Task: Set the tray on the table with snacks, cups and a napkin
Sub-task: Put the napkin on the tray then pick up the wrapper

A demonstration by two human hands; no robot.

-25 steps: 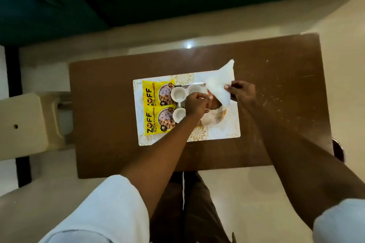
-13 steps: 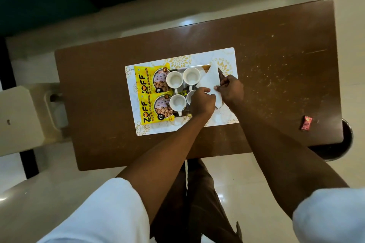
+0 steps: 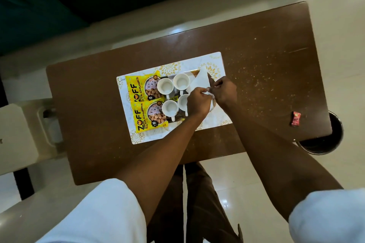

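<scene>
A white tray (image 3: 214, 118) with gold flower prints lies on the brown table (image 3: 266, 61). On its left side lie two yellow snack packets (image 3: 136, 92). Several white cups (image 3: 165, 86) stand in its middle. A white napkin (image 3: 199, 81), folded into a triangle, is on the tray's right part. My left hand (image 3: 197, 102) and my right hand (image 3: 225, 90) meet over it and both pinch its near edge. The lower right cup is partly hidden by my left hand.
A small red sweet wrapper (image 3: 295, 118) lies near the table's right edge. A dark round bin (image 3: 324, 140) stands on the floor beyond that edge. A cream plastic chair (image 3: 17, 134) is at the left. My legs are below the table's near edge.
The napkin was held up and open a second ago; now it is folded into a triangle and lowered onto the tray's right part. Both hands have drawn together on it.
</scene>
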